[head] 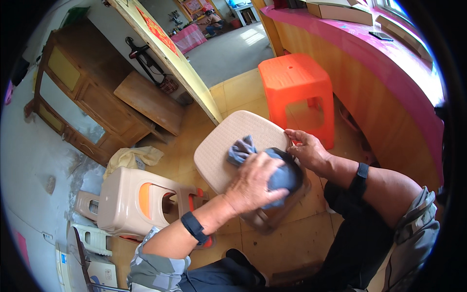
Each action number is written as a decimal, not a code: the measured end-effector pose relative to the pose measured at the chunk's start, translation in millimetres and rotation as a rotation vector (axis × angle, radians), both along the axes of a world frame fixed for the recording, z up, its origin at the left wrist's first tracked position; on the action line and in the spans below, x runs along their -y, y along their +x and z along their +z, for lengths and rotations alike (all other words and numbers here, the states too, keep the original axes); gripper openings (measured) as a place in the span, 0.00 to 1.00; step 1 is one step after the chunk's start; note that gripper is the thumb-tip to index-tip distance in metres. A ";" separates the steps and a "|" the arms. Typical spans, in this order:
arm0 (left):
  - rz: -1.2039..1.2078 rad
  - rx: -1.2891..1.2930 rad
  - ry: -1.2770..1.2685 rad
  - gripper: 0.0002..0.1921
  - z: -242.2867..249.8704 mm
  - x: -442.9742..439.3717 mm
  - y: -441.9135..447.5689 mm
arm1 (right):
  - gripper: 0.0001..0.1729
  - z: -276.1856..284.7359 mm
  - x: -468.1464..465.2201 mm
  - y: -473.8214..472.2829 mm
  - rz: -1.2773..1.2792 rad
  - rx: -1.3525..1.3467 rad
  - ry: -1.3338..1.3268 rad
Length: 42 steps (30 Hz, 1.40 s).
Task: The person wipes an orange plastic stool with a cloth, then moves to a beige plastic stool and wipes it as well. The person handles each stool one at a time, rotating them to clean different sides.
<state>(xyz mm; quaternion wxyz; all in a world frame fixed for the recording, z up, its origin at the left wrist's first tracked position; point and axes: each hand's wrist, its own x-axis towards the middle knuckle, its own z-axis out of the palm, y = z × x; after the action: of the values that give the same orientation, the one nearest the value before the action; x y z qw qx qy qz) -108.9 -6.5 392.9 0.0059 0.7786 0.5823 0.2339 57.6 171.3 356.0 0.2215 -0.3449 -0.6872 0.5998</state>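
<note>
A beige plastic stool (226, 146) with a textured seat stands tilted before me, its brown legs (268, 219) partly hidden. Across the near side of the seat, my left hand (251, 180) holds a blue-grey cloth (242, 149). One bunched end of the cloth lies on the seat; the rest, blurred, hangs past the near edge under my palm. My right hand (308, 149) grips the seat's right edge, thumb and fingers bent around it. Black bands circle both of my forearms.
An orange plastic stool (297, 75) stands beyond my right hand, beside a pink-topped counter (365, 65). To the left are stacked beige stools (120, 204), a yellow cloth (133, 157) and a wooden cabinet (98, 96). A person (212, 22) crouches in the far room past the door (182, 69).
</note>
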 end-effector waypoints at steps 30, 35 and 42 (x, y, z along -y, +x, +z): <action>0.888 0.212 0.068 0.27 -22.7 18.3 -201.8 | 0.37 -7.2 0.4 -8.5 0.069 0.085 0.473; 0.961 0.392 0.305 0.27 -54.2 55.7 -127.6 | 0.38 -8.5 -4.0 -12.5 0.091 0.106 0.317; 1.038 0.353 0.676 0.27 -77.9 52.2 -29.8 | 0.41 -2.9 10.0 -14.0 0.086 0.184 0.250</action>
<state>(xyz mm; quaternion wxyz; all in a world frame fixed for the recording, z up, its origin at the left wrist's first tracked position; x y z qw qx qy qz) -138.7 -58.7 315.0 -0.2582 0.3044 0.7675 0.5016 43.6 161.3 353.2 0.1729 -0.3383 -0.7879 0.4846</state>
